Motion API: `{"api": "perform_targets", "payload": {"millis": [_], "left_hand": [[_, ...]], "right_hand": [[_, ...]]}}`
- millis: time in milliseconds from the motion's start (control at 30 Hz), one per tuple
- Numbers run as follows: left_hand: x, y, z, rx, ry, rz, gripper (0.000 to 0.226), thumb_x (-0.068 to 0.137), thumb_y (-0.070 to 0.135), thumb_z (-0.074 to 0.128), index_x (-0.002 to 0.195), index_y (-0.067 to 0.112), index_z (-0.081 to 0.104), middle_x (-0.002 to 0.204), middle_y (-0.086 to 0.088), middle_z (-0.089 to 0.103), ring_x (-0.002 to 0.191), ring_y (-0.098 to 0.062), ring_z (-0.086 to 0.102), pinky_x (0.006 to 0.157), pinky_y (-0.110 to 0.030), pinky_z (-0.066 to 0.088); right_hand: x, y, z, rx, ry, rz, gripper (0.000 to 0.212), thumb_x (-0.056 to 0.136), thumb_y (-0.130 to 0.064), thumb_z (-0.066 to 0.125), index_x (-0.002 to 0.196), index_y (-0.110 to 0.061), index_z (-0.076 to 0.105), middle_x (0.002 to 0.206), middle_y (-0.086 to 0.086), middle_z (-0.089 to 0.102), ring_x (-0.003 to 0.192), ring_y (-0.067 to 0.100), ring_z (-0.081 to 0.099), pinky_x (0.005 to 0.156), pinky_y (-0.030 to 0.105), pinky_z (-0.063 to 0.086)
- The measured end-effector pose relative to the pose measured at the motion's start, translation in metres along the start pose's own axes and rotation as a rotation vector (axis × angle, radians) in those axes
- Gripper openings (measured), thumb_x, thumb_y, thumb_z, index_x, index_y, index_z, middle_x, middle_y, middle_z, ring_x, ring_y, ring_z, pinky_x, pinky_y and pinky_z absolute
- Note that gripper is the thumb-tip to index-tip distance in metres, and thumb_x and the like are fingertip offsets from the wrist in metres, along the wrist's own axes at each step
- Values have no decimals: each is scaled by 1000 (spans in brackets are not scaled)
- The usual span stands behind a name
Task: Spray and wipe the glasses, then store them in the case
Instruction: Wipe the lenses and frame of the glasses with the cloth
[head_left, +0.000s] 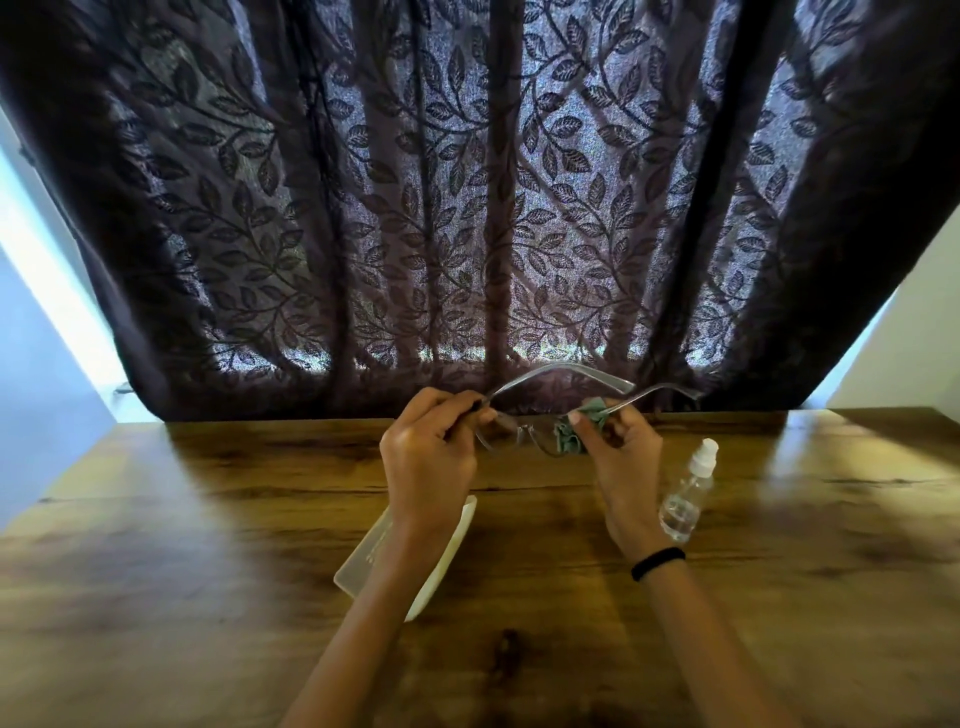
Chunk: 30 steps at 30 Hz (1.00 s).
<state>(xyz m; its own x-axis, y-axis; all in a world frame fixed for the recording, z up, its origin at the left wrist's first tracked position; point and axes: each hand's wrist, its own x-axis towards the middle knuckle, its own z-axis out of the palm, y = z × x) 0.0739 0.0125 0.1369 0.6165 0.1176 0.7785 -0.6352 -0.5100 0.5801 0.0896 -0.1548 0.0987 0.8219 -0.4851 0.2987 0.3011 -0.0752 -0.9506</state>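
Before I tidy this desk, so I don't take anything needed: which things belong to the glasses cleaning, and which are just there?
In use:
clear-framed glasses
green wiping cloth
clear plastic spray bottle
white glasses case

Just there:
dark leaf-patterned curtain
black wristband

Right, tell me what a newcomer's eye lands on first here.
First, the two hands raised over the middle of the wooden table: the left hand pinches the glasses and the right hand presses a green cloth on one lens. Behind hangs a dark leaf-patterned curtain. A spray bottle stands right of the hands; a pale case lies under the left wrist.
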Motion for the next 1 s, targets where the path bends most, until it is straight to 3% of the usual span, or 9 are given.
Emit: {"api": "perform_targets", "payload": {"millis": [200,400,667,900,1000], "left_hand": [[-3,-5,2,111,-71,105,14,72,-1,72,85,-3,70,74,-9,66,59,-10,60,57,-15,50],[-5,-14,4,196,-152,133,15,73,-4,71,88,-4,69,77,-11,66,60,-19,63,51,-34,57],[-5,-17,5,213,-169,73,12,77,3,69,88,-3,69,77,-11,65,57,-19,62,48,-35,56],[-2,-19,0,246,-170,55,14,77,8,69,87,-2,70,76,-13,65,54,-20,61,46,-36,55],[-2,-17,1,248,-172,68,15,78,9,69,88,-2,69,76,-13,66,55,-20,61,47,-35,56]], "right_hand": [[6,-7,-4,-36,71,-82,16,80,-6,68,79,-19,59,71,-5,61,57,-11,56,53,5,46],[8,-20,-15,64,178,-154,18,78,-4,69,89,-16,62,84,3,66,77,12,62,70,21,54],[-4,-36,-19,39,236,-343,20,81,-3,67,100,-2,62,86,-2,63,76,-5,60,67,9,49],[-12,-52,-22,28,265,-427,23,81,-6,67,102,-13,60,89,-8,63,77,-5,60,65,8,48],[-14,-61,-18,-24,234,-507,26,82,-9,67,106,-17,60,94,0,66,83,3,62,70,12,51]]}}
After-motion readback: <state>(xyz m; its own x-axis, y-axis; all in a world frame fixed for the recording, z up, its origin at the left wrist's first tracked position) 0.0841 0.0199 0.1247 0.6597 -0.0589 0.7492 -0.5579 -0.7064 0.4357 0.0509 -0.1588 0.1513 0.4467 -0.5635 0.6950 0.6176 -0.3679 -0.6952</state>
